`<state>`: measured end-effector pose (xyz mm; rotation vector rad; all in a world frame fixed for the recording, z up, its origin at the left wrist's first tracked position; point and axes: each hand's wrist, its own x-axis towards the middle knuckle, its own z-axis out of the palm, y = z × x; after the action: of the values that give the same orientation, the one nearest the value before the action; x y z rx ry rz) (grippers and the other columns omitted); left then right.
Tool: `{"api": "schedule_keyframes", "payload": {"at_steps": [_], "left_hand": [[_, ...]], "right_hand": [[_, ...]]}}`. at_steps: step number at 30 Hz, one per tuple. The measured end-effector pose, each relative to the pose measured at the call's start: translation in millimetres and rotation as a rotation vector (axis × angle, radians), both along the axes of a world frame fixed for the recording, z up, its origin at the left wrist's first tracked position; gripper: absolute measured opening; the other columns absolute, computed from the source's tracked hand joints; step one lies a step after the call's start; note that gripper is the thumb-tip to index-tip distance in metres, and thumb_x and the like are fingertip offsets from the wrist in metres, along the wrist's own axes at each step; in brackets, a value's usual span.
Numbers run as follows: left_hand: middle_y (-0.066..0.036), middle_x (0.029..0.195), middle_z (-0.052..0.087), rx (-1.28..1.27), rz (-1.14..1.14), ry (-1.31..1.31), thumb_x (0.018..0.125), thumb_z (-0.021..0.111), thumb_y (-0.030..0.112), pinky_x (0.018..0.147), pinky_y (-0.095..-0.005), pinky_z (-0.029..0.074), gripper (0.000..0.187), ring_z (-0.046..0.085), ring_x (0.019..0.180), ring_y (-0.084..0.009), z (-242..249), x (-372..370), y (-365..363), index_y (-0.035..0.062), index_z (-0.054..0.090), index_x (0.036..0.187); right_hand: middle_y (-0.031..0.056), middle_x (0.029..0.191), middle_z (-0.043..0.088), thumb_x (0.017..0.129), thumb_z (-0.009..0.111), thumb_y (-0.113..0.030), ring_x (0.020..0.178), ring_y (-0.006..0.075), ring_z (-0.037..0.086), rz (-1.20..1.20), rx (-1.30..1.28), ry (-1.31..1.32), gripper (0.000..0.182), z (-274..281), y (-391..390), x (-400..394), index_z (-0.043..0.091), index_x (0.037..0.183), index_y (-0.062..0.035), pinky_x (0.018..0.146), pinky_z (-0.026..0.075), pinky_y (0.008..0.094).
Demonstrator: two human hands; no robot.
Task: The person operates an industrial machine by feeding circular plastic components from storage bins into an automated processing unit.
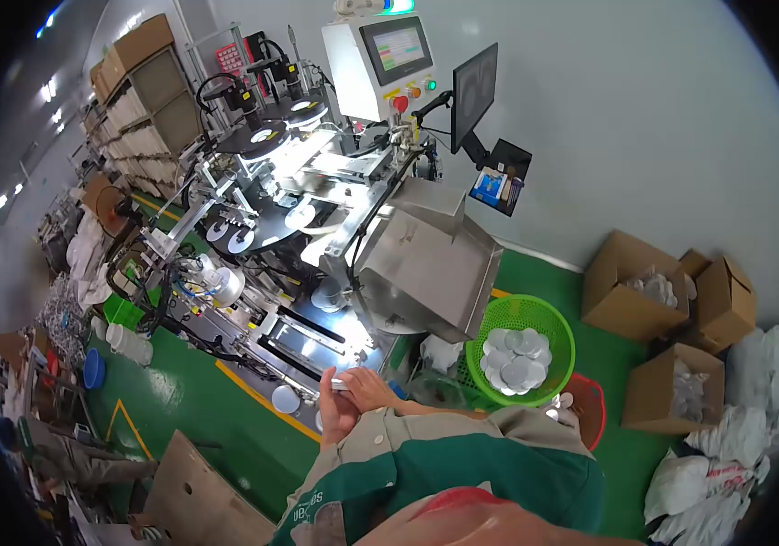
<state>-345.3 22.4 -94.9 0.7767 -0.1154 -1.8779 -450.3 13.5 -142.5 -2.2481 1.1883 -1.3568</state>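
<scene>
My left hand [338, 418] and my right hand [367, 390] meet at the front end of a machine's feed slot. Between them they hold a pale flat piece [340, 384], mostly covered by the fingers; I cannot tell its exact kind. Just beyond the hands lies the long dark slot [296, 349] with metal rails. A round whitish disc [285, 399] rests on the machine's edge left of my left hand. To the right of my right arm, a green plastic basket [563, 332] holds many silvery discs [515, 360].
The machine [266, 227] carries dark round tables and a control box [348, 77] with a screen. A steel chute [430, 264] juts out to the right. Beneath the green basket sits a red basket [597, 409]. Cardboard boxes [631, 314] and white sacks [681, 487] line the right side.
</scene>
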Motion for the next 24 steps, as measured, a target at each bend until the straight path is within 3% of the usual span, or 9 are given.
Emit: {"api": "schedule_keyframes", "payload": {"at_steps": [2,4,6,10,12,13,16,22,24], "left_hand": [[-0.002,0.097,0.057,-0.041,0.071,0.032,0.086,0.058,0.039,0.083,-0.0337,0.045,0.031,0.056,0.092,-0.0165,-15,-16,1,0.012,0.053,0.1],[-0.001,0.097,0.051,-0.058,0.169,-0.027,0.09,0.054,0.037,0.081,-0.0329,0.045,0.029,0.054,0.089,-0.0151,-81,-15,-10,0.013,0.048,0.105],[-0.002,0.098,0.053,-0.191,0.129,-0.203,0.091,0.052,0.038,0.077,-0.0311,0.047,0.029,0.054,0.089,-0.0152,-55,-31,-1,0.0115,0.047,0.104],[-0.003,0.093,0.06,-0.305,0.12,-0.749,0.083,0.06,0.01,0.061,-0.0226,0.048,0.026,0.057,0.078,-0.0097,-54,-20,8,0.0029,0.054,0.107],[-0.002,0.09,0.061,-0.255,0.034,-0.939,0.081,0.063,0.014,0.06,-0.0239,0.05,0.025,0.057,0.077,-0.0103,-52,-6,12,0.0027,0.058,0.103],[-0.002,0.086,0.061,-0.273,0.061,-1.076,0.078,0.064,0.012,0.059,-0.0234,0.049,0.022,0.056,0.076,-0.0089,-25,-12,15,0.002,0.062,0.097],[-0.001,0.077,0.063,-0.353,0.146,-1.392,0.076,0.062,0.01,0.057,-0.0236,0.044,0.021,0.054,0.066,-0.0069,-27,-3,15,0.0,0.063,0.095],[-0.015,0.076,0.064,-0.164,0.278,-1.727,0.07,0.067,0.018,0.064,-0.0353,0.048,0.028,0.063,0.068,-0.0264,-24,-4,28,0.0039,0.064,0.093],[-0.013,0.073,0.061,-0.134,0.395,-1.722,0.068,0.07,0.02,0.062,-0.0341,0.047,0.029,0.061,0.068,-0.0248,-41,0,31,0.0049,0.064,0.092]], "right_hand": [[0.0137,0.099,0.05,0.076,0.062,-0.012,0.094,0.033,0.051,0.026,0.092,-0.01,0.04,-6,-8,-20,0.044,0.11,-0.0077,0.076,0.042,0.0418],[0.0143,0.096,0.05,0.079,0.06,-0.016,0.089,0.0341,0.05,0.012,0.099,-0.086,0.027,-15,-16,-33,0.05,0.102,-0.0057,0.077,0.042,0.0425],[0.0154,0.097,0.052,0.079,0.059,-0.016,0.093,0.0351,0.05,0.033,0.143,-0.09,0.028,-32,-21,-38,0.051,0.104,-0.0053,0.08,0.042,0.042],[0.0196,0.107,0.055,0.084,0.058,-0.023,0.096,0.037,0.054,0.092,0.445,-0.221,0.037,-11,-27,-55,0.051,0.111,0.0003,0.082,0.044,0.039],[0.018,0.094,0.059,0.081,0.061,-0.027,0.088,0.0343,0.057,0.198,0.476,-0.201,0.039,-16,-34,-59,0.053,0.111,-0.0019,0.076,0.046,0.0369],[0.0156,0.08,0.059,0.078,0.065,-0.029,0.074,0.027,0.058,0.244,0.673,-0.287,0.035,9,-30,-65,0.057,0.1,-0.003,0.067,0.045,0.0356],[0.0127,0.064,0.055,0.074,0.07,-0.028,0.056,0.0181,0.051,0.245,0.694,-0.235,0.032,13,-39,-56,0.053,0.076,-0.0011,0.054,0.042,0.0339],[0.0097,0.064,0.061,0.073,0.07,-0.025,0.058,0.0133,0.056,0.224,0.657,-0.165,0.028,-15,-41,-24,0.059,0.079,0.0,0.055,0.045,0.0317],[0.0096,0.064,0.061,0.073,0.07,-0.026,0.057,0.0139,0.057,0.252,0.686,-0.116,0.028,-25,-40,-16,0.062,0.083,-0.0013,0.053,0.044,0.0316]]}}
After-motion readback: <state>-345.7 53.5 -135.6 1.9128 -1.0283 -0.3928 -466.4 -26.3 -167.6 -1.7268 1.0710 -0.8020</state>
